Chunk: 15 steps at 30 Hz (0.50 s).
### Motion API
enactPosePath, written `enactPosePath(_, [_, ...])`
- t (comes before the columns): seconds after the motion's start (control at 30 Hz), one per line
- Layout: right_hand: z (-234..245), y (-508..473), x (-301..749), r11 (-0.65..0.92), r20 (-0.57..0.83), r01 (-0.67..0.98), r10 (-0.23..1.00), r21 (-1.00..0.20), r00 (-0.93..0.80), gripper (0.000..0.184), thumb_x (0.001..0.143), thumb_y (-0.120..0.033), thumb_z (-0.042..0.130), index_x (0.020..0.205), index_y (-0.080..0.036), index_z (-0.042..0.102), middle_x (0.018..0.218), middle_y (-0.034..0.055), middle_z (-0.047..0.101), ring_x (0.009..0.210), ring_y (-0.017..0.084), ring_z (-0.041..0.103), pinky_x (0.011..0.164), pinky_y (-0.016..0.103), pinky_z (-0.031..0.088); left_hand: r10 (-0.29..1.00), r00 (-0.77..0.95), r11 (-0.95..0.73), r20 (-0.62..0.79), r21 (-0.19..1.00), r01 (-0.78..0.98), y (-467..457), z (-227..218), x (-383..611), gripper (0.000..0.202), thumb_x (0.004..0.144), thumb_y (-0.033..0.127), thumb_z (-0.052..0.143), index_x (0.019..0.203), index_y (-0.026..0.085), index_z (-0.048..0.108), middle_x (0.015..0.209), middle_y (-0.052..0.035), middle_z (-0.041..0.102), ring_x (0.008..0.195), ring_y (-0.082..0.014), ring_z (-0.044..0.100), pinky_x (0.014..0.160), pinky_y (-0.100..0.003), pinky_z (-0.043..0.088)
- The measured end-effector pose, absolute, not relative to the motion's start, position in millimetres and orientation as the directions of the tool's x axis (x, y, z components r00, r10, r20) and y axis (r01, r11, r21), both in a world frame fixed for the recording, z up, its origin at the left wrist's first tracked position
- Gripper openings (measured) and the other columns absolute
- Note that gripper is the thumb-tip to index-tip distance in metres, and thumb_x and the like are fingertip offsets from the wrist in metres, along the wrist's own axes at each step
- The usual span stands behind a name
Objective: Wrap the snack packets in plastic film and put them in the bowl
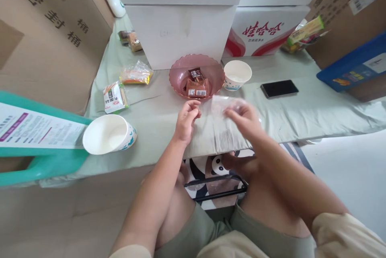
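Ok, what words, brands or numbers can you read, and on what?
"密封桶": left cardboard box
"娃哈哈": white-and-red box
"饮用纯净水": same box, beneath
"COCOA": brown packet in pink bowl
"大", rest unclear: white packet
Too small or blurred: other print, as on green container, blue box, right cardboard box.

A dark-screened phone (pixel 280 89) lies on the cloth-covered worktop (pixel 319 119), near a blue package (pixel 356 69) at the right. White cartons (pixel 183 35) stand stacked along the back, one with red lettering. A brown cardboard box (pixel 57 49) stands at the left, beyond a labelled teal plastic item (pixel 60 163). A panda-patterned mat (pixel 218 164) lies on the floor (pixel 346 169).
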State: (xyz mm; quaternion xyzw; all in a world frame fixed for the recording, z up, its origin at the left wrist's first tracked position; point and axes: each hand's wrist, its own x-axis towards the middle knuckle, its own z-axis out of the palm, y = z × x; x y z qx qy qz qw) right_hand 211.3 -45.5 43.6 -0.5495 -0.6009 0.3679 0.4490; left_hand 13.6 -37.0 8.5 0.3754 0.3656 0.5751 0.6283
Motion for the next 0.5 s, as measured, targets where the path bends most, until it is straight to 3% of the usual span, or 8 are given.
enactPosePath(0.1, [71, 3, 241, 0.132, 0.334, 0.659, 0.923, -0.740, 0.190, 0.009, 0.080, -0.027, 0.064, 0.077, -0.022, 0.057, 0.075, 0.0018, 0.061, 0.073, 0.017, 0.055, 0.070, 0.034, 0.047, 0.996, 0.050, 0.091, -0.076, 0.874, -0.477, -31, 12, 11, 0.019, 0.072, 0.035, 0.066, 0.084, 0.021, 0.064, 0.069, 0.0024, 0.050, 0.067, -0.0118, 0.050, 0.067, -0.026, 0.042])
enactPosePath(0.17, [89, 45, 256, 0.053, 0.373, 0.844, 0.911, -0.533, 0.179, 0.008, 0.082, -0.025, 0.064, 0.088, -0.021, 0.061, 0.084, 0.0055, 0.064, 0.084, 0.020, 0.059, 0.078, 0.036, 0.049, 0.996, 0.065, 0.091, -0.068, 0.867, -0.490, -29, 14, 9, 0.019, 0.071, 0.036, 0.067, 0.079, 0.020, 0.064, 0.066, 0.0022, 0.049, 0.065, -0.0115, 0.049, 0.065, -0.026, 0.040])
enactPosePath(0.27, [101, 100, 259, -0.060, 0.117, 0.985, 0.990, -0.163, 0.080, 0.017, 0.084, -0.021, 0.064, 0.101, -0.017, 0.065, 0.100, 0.0123, 0.068, 0.100, 0.026, 0.063, 0.088, 0.039, 0.049, 0.995, 0.085, 0.096, -0.061, 0.857, -0.507, -27, 15, 7, 0.019, 0.072, 0.037, 0.067, 0.075, 0.019, 0.064, 0.063, 0.0019, 0.049, 0.064, -0.0113, 0.048, 0.064, -0.025, 0.039])
enactPosePath(0.33, [97, 123, 252, -0.063, -0.077, 0.998, 0.995, -0.006, 0.063, 0.020, 0.081, -0.016, 0.068, 0.101, -0.014, 0.068, 0.105, 0.0149, 0.068, 0.108, 0.029, 0.064, 0.093, 0.042, 0.049, 0.994, 0.087, 0.103, -0.068, 0.854, -0.510, -26, 17, 5, 0.020, 0.072, 0.037, 0.067, 0.074, 0.018, 0.064, 0.062, 0.0019, 0.049, 0.063, -0.0113, 0.048, 0.064, -0.026, 0.038])
enactPosePath(0.4, [87, 137, 243, -0.046, -0.194, 0.999, 0.980, 0.026, 0.050, 0.015, 0.079, -0.012, 0.071, 0.093, -0.012, 0.071, 0.100, 0.0143, 0.069, 0.108, 0.028, 0.065, 0.095, 0.042, 0.049, 0.994, 0.085, 0.108, -0.075, 0.851, -0.514, -25, 18, 4, 0.019, 0.072, 0.037, 0.067, 0.073, 0.018, 0.064, 0.061, 0.0020, 0.048, 0.063, -0.0113, 0.048, 0.063, -0.026, 0.038])
enactPosePath(0.5, [78, 146, 237, -0.006, -0.311, 0.999, 0.950, -0.035, -0.005, 0.005, 0.079, -0.014, 0.075, 0.078, -0.011, 0.072, 0.080, 0.0087, 0.069, 0.090, 0.021, 0.068, 0.087, 0.036, 0.052, 0.994, 0.079, 0.111, -0.081, 0.837, -0.536, -24, 21, 1, 0.019, 0.072, 0.036, 0.067, 0.072, 0.018, 0.063, 0.060, 0.0023, 0.048, 0.061, -0.0109, 0.048, 0.062, -0.025, 0.037])
